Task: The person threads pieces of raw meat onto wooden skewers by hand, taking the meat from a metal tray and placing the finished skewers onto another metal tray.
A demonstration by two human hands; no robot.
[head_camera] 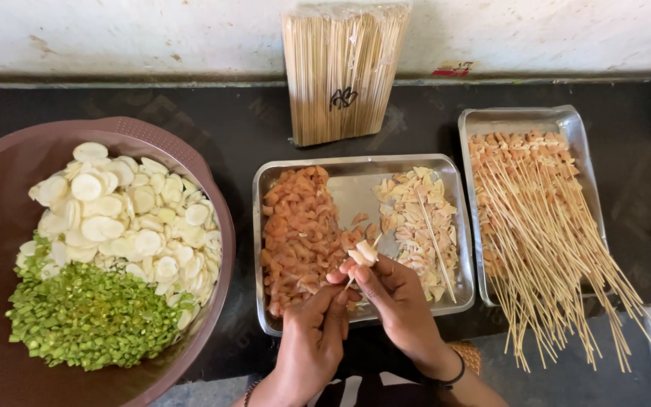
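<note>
Over a steel tray (356,177) of orange and pale pieces, the left hand (312,339) and right hand (397,301) pinch a thin skewer (350,282) carrying white slices (365,252). A brown bowl (216,196) of white slices and chopped greens sits left; finished skewers (544,226) fill another tray (525,120) right.

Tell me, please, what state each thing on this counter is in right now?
Left hand: pinching the lower end of a skewer.
Right hand: pressing pale slices onto the skewer's tip.
Skewer: partly loaded, slices at its top.
Middle tray: holds orange pieces on the left, pale pieces on the right.
Right tray: piled with finished skewers, sticks overhanging the front.
Bowl: holds white slices and chopped greens.
Skewer pack: wrapped, leaning on the wall.
</note>
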